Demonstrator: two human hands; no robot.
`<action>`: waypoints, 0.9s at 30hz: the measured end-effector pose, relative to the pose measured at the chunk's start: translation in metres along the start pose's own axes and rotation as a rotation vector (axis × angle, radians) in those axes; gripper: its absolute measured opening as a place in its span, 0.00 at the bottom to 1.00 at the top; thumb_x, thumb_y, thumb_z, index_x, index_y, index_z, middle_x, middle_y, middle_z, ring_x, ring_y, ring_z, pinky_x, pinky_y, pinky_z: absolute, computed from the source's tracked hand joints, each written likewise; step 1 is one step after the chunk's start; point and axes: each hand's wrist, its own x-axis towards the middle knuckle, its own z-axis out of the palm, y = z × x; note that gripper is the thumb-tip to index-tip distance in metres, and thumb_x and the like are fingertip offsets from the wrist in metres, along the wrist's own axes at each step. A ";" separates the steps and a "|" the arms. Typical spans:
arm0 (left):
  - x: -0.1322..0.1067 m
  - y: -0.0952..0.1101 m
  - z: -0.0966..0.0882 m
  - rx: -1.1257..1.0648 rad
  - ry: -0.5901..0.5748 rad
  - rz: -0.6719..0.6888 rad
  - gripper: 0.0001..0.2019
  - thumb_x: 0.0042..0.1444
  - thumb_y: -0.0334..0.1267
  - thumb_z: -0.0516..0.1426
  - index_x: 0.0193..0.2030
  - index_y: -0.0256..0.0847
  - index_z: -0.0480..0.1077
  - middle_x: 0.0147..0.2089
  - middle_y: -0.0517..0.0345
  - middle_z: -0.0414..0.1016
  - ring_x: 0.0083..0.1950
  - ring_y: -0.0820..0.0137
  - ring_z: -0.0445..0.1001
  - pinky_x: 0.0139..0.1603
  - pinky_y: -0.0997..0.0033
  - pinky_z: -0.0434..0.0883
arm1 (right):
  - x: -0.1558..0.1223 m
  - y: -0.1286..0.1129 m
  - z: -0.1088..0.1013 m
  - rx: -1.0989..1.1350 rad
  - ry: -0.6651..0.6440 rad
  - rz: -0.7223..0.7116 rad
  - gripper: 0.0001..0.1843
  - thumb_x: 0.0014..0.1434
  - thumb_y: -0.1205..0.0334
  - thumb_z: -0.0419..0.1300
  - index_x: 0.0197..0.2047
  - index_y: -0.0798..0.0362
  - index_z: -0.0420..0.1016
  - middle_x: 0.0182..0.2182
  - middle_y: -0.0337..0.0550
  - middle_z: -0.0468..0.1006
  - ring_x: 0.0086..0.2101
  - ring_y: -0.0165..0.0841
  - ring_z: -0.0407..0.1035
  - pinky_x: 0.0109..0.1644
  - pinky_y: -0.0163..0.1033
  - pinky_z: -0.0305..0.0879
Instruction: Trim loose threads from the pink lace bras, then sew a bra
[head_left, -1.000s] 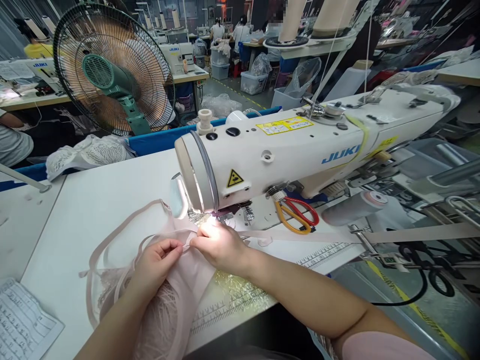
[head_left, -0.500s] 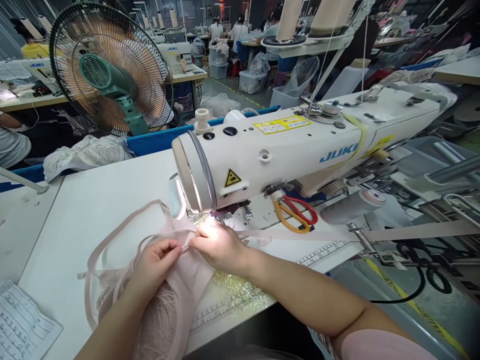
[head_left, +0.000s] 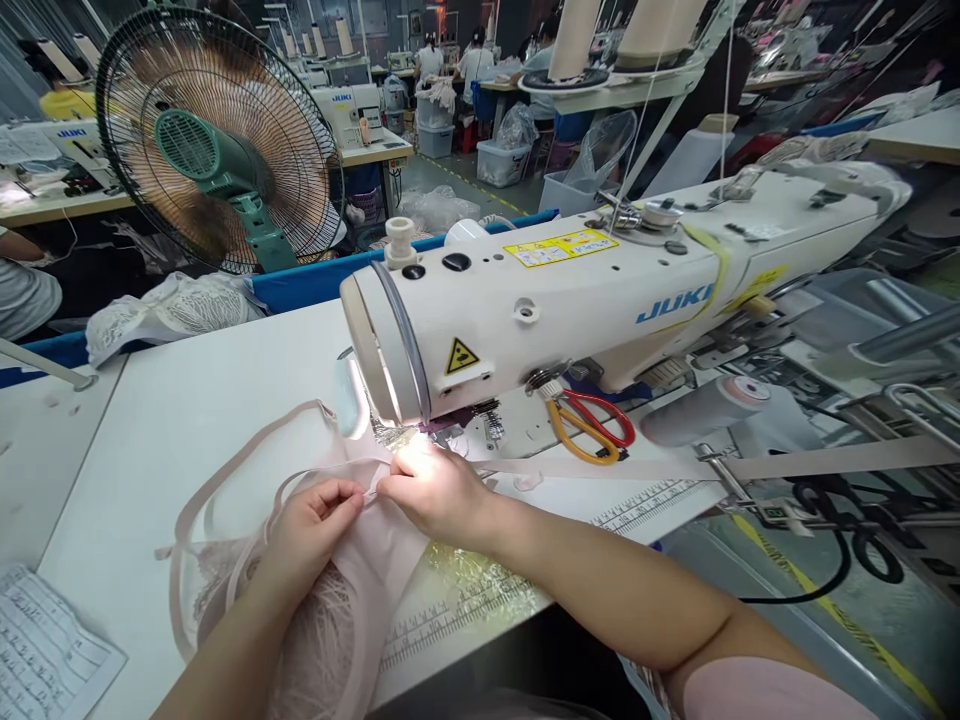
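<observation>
A pale pink lace bra [head_left: 330,630] lies bunched on the white sewing table, its straps looping out to the left. My left hand [head_left: 311,525] pinches the bra's edge between thumb and fingers. Close beside it, my right hand [head_left: 435,495] is closed on the same edge, just in front of the needle area. The white sewing machine [head_left: 480,300] has its head above my right hand, and its lamp shines brightly on my knuckles. From the right, a pink elastic band [head_left: 637,468] runs through a metal guide toward the needle. The needle and presser foot are mostly hidden.
Scissors with red and orange handles [head_left: 592,425] hang by the machine. A thread cone [head_left: 709,412] lies to the right. Printed rulers [head_left: 420,630] mark the table's front edge. A written sheet [head_left: 52,645] is at left, white lace cups [head_left: 172,310] and a fan [head_left: 217,150] behind.
The camera view shifts very slightly. Both hands and the bra stay in the same place.
</observation>
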 end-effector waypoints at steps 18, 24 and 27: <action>-0.008 0.017 0.002 0.377 -0.028 0.230 0.10 0.51 0.45 0.56 0.35 0.43 0.73 0.36 0.56 0.77 0.39 0.62 0.73 0.38 0.69 0.68 | 0.002 0.008 -0.008 -0.034 -0.119 -0.111 0.04 0.56 0.64 0.56 0.31 0.52 0.71 0.29 0.40 0.63 0.30 0.30 0.53 0.25 0.35 0.38; -0.007 0.018 0.003 0.444 -0.041 0.380 0.09 0.52 0.43 0.56 0.35 0.45 0.76 0.36 0.55 0.79 0.38 0.61 0.74 0.39 0.69 0.67 | 0.003 0.015 -0.011 0.161 -0.196 -0.146 0.06 0.57 0.64 0.56 0.36 0.50 0.75 0.32 0.39 0.66 0.31 0.30 0.56 0.26 0.34 0.46; -0.008 0.021 0.002 0.421 -0.124 0.357 0.09 0.53 0.43 0.55 0.33 0.45 0.76 0.34 0.55 0.77 0.37 0.62 0.73 0.38 0.70 0.67 | 0.004 0.020 -0.013 0.353 -0.222 -0.148 0.09 0.56 0.69 0.55 0.37 0.51 0.76 0.33 0.39 0.69 0.34 0.30 0.60 0.32 0.33 0.55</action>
